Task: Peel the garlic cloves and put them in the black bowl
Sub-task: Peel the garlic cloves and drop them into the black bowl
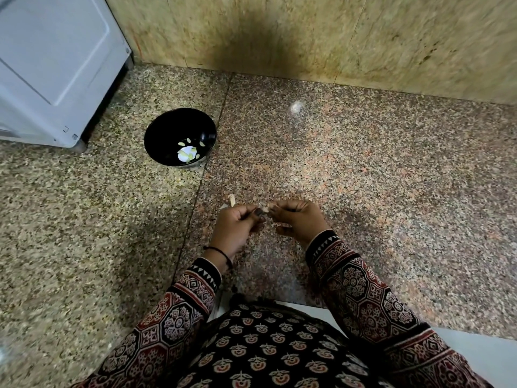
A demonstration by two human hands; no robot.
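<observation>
The two hands meet low over the speckled stone worktop point(363, 163), and the garlic clove point(265, 210) sits right between them, caught at their fingertips. The left hand point(237, 224) has its fingers curled in and its thumb pinching one end of the clove; the right hand point(299, 219) is curled the same way, thumb and forefinger nipping the other end, the remaining fingers tucked loosely beneath. Just beyond the left hand's knuckles a scrap of papery skin point(231, 199) lies on the stone. The black bowl point(159, 130) stands well apart from the hands, ahead of them and off to the left hand's side, with a few pale cloves point(189, 154) lying in its bottom. A thin black thread point(218, 252) circles the left wrist above a patterned sleeve.
</observation>
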